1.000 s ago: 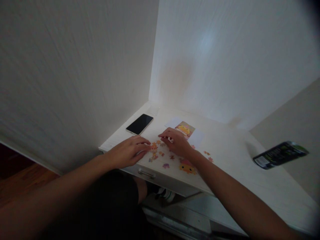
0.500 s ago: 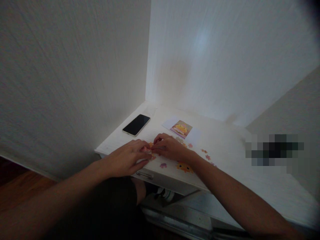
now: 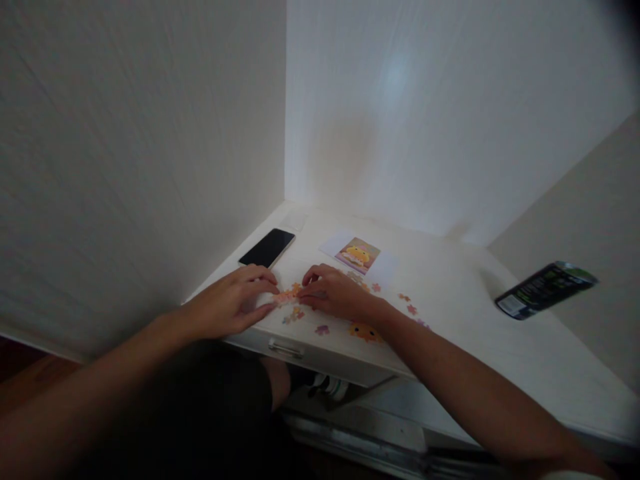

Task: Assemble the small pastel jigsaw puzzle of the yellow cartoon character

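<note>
Near a white desk's [image 3: 440, 283] front edge, the left hand [image 3: 235, 300] and right hand [image 3: 343, 293] curl half-open over puzzle pieces [image 3: 286, 296], any hold unclear; at right, a yellow face section [image 3: 364, 331] looks joined, loose pieces [image 3: 323, 330] scattered around.

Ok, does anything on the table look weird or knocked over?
The black container at the right looks oddly slanted, its upper end toward the right. The camera's view may cause that, so I can't tell if it really leans. The puzzle pieces lie scattered, but I see nothing spilled.
</note>
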`<act>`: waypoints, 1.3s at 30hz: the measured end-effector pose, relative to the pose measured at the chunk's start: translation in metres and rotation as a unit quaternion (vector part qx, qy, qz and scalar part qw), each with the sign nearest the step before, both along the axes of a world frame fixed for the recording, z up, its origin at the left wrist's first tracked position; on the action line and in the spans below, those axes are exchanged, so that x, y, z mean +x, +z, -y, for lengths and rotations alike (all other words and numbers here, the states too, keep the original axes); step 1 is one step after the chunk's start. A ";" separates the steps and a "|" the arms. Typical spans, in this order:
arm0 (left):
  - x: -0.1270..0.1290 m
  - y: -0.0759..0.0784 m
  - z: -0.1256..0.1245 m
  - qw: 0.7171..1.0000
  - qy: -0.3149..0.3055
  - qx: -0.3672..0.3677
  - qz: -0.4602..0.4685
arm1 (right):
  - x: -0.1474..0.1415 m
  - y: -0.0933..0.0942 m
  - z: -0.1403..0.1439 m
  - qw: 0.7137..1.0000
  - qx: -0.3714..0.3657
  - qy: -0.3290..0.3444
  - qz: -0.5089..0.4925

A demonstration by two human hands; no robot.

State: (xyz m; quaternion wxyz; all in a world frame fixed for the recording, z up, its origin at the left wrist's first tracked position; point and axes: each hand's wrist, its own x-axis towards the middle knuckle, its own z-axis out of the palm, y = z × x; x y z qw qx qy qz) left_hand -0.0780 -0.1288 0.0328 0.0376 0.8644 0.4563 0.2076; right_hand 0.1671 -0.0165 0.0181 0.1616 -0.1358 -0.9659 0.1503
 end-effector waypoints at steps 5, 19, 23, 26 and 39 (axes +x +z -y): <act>-0.016 0.003 -0.004 0.999 0.036 -0.012 -0.015 | -0.001 -0.006 -0.003 1.000 -0.013 -0.002 -0.026; -0.006 -0.015 -0.007 1.000 0.024 0.010 -0.005 | 0.027 -0.012 -0.074 0.907 0.013 -0.260 -0.331; -0.001 -0.021 -0.006 1.000 0.011 0.027 -0.001 | 0.029 -0.018 -0.078 0.914 0.025 -0.262 -0.309; 0.004 -0.021 -0.006 1.000 -0.003 0.027 0.001 | 0.027 -0.019 -0.077 0.920 0.038 -0.257 -0.293; 0.002 -0.020 -0.008 1.000 -0.008 0.030 0.002 | 0.026 -0.027 -0.078 0.922 0.019 -0.245 -0.300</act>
